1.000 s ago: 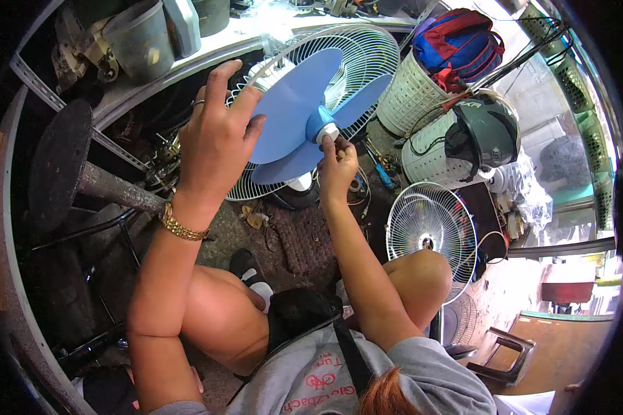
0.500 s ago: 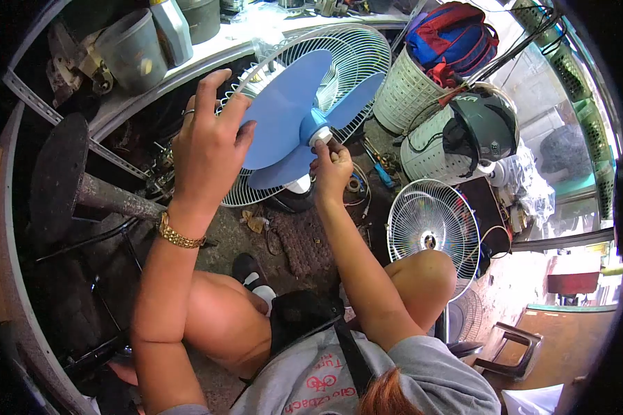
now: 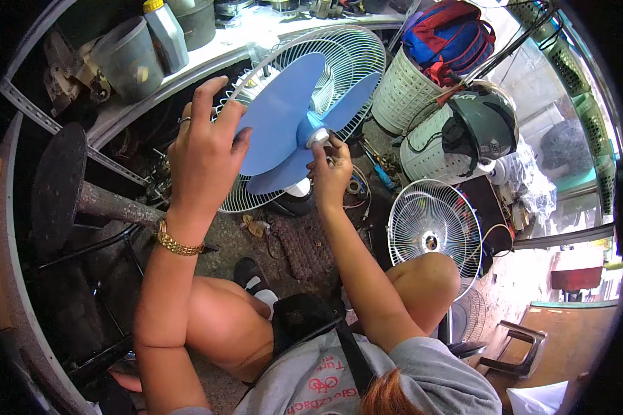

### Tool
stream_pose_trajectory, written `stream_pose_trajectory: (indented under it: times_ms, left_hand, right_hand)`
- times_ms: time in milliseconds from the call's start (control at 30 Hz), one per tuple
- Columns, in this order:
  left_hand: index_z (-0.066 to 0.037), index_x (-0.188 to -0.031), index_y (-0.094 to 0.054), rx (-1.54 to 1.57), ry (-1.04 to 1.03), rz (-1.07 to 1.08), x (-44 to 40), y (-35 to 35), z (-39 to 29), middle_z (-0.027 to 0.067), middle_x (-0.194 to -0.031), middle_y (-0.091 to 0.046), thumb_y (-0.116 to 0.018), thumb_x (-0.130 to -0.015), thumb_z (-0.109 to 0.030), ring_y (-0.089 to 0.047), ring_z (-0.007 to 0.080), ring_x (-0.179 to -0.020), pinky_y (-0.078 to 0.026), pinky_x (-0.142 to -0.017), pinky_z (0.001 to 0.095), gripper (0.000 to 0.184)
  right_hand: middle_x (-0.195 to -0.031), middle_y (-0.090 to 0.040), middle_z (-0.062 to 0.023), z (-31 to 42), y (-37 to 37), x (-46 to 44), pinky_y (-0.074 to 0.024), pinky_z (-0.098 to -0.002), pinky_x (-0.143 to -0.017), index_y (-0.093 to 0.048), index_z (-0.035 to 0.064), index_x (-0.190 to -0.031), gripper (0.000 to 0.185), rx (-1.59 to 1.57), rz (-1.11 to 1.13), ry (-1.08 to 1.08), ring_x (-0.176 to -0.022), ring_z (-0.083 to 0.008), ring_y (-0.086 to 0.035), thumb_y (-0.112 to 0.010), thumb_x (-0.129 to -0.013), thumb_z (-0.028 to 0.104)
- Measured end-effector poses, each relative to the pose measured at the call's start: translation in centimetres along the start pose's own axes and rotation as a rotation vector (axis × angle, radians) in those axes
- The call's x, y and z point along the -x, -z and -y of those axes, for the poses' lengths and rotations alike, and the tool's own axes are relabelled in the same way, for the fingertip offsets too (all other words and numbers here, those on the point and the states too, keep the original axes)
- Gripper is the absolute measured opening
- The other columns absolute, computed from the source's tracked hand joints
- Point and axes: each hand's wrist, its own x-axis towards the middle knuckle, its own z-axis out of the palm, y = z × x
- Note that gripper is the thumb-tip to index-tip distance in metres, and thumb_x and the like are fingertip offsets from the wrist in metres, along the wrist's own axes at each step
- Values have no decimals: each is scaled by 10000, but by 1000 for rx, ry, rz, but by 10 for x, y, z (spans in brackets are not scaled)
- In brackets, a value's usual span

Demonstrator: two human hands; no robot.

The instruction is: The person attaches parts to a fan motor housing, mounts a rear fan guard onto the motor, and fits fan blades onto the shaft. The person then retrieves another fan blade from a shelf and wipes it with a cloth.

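Note:
A blue three-bladed fan blade (image 3: 282, 117) sits in front of the white rear grille (image 3: 358, 52) of an electric fan. At its hub is a white blade nut (image 3: 318, 138). My right hand (image 3: 333, 171) has its thumb and fingertips curled around this nut. My left hand (image 3: 208, 146), with a ring and a gold wristband, is raised at the blade's left edge. Its fingers are spread and hold nothing; whether a fingertip touches the blade I cannot tell. Part of the fan's base shows dark below the blades.
A loose front grille (image 3: 432, 232) leans by my right knee. Nearby are a blue-handled screwdriver (image 3: 382, 174), a helmet (image 3: 483, 126) and a white basket (image 3: 405, 93) bearing a bag. A round-topped metal stand (image 3: 61, 187) is at left, below a shelf with a grey bucket (image 3: 128, 62).
My right fingers have shifted their hold around the blade nut, with the index finger now more lifted. My left hand stays raised, nearly unmoved. The view has moved slightly.

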Motion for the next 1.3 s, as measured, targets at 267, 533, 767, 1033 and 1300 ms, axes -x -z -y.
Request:
stream_pose_trajectory:
  times_ms: [267, 533, 767, 1033, 1300]
  left_hand:
    - [-98, -882, -537, -4, -1, 9, -1, -1, 0, 53, -1170, -452, -715, -642, -98, -549, 259, -961, -531, -691, 356, 299]
    - [-106, -887, -551, -24, 11, 19, 0, -1, 0, 46, -1168, -454, -712, -655, -111, -551, 249, -965, -535, -686, 346, 283]
    - [-100, -883, -555, -12, 24, 33, -1, 1, 0, 46, -1176, -447, -709, -666, -112, -550, 248, -965, -532, -689, 349, 266]
    - [-105, -878, -576, 5, 47, -9, -2, 2, -2, 66, -1195, -466, -690, -681, -113, -575, 233, -881, -509, -684, 373, 228]
    - [-136, -802, -620, -139, 6, -62, -5, 9, -3, 48, -1175, -466, -687, -695, -178, -460, 280, -1072, -397, -837, 432, 134]
  right_hand:
    - [-980, -544, -99, -14, 5, -9, -466, -232, -470, -525, -11, -1081, 381, 248, 20, 316, -637, -117, -564, -684, -761, 120]
    - [-946, -527, -73, 15, 5, -7, -481, -227, -633, -469, 24, -1092, 396, -138, 3, -318, -732, -121, -556, -654, -743, -2]
    - [-1027, -472, -98, 0, 8, -9, -494, -276, -637, -443, 17, -1070, 438, 91, 151, 181, -823, -168, -559, -697, -716, 69]
    - [-806, -544, -74, -2, 11, -17, -506, -243, -529, -471, -9, -1008, 318, -43, 61, 103, -677, -115, -562, -658, -773, 98]
    - [-974, -557, -134, -18, 50, -18, -514, -468, -725, -466, 83, -1100, 315, -977, -18, -694, -816, -314, -584, -390, -813, 187]
